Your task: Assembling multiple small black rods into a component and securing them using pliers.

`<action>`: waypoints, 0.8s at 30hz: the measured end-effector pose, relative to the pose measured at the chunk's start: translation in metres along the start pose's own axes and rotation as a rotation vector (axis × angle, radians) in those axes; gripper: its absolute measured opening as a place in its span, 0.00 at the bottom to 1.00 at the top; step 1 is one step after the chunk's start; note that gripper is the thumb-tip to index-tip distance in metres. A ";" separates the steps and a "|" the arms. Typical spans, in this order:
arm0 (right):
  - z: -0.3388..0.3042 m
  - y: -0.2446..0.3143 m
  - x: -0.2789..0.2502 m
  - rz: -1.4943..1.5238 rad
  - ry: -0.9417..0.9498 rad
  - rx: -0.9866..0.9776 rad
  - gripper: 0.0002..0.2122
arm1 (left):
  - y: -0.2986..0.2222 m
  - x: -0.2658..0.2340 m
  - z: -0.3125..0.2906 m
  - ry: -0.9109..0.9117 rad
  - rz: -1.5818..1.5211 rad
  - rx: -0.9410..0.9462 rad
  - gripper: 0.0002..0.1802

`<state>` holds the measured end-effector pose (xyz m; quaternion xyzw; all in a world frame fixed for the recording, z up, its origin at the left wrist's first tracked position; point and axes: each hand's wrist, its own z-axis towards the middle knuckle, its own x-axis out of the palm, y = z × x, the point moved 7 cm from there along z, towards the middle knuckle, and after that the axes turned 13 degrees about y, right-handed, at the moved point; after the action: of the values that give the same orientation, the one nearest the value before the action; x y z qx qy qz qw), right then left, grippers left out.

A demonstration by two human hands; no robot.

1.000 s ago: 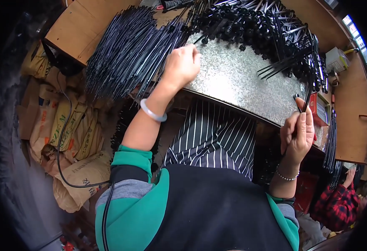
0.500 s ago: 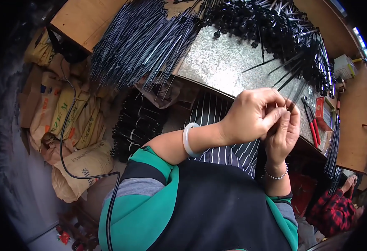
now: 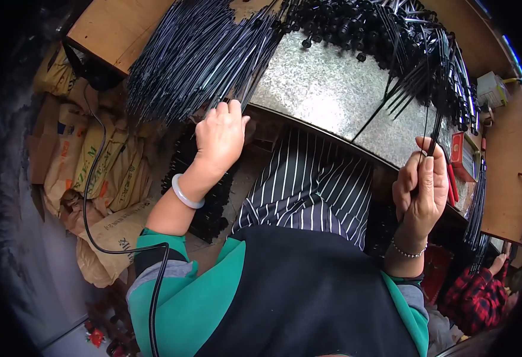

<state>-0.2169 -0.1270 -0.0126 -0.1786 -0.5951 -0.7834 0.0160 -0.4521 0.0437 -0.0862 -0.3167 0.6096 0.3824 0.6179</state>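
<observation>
My left hand (image 3: 220, 135), with a white bangle on its wrist, is at the near ends of a wide pile of thin black rods (image 3: 204, 59). Its fingers are pressed together on rod ends, with the fingertips partly hidden. To the right, my right hand (image 3: 420, 187), wearing a beaded bracelet, grips a few thin black rods (image 3: 436, 122) between thumb and fingers. They point up and away over the tabletop (image 3: 317, 89). Beyond them lies a heap of rods with round black heads (image 3: 356, 30).
Red-handled pliers (image 3: 452, 184) and a red box (image 3: 464, 156) lie at the right of the table. Filled sacks (image 3: 88, 160) stand on the left floor. A black cable (image 3: 97, 208) runs past my left arm. At lower right sits another person in a checked shirt (image 3: 478, 300).
My hands were together over the table's right side. The left has swung away to the rod pile; the right has drawn slightly down and right, keeping rods in its grip.
</observation>
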 end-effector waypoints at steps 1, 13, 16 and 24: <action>0.000 -0.001 -0.001 -0.011 0.000 -0.005 0.13 | -0.003 0.002 0.000 -0.004 0.041 0.036 0.13; 0.002 0.013 -0.019 -0.043 -0.101 -0.099 0.13 | 0.002 -0.011 -0.002 -0.039 -0.036 0.113 0.15; 0.000 0.016 -0.026 -0.033 -0.135 -0.127 0.13 | 0.025 -0.014 0.000 -0.017 -0.754 0.150 0.16; 0.000 0.007 -0.028 -0.165 -0.123 -0.116 0.12 | -0.096 -0.009 -0.067 0.207 -1.853 0.459 0.12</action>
<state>-0.1889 -0.1342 -0.0147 -0.1772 -0.5615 -0.8027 -0.0954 -0.4038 -0.0636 -0.0879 -0.5763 0.2287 -0.4164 0.6650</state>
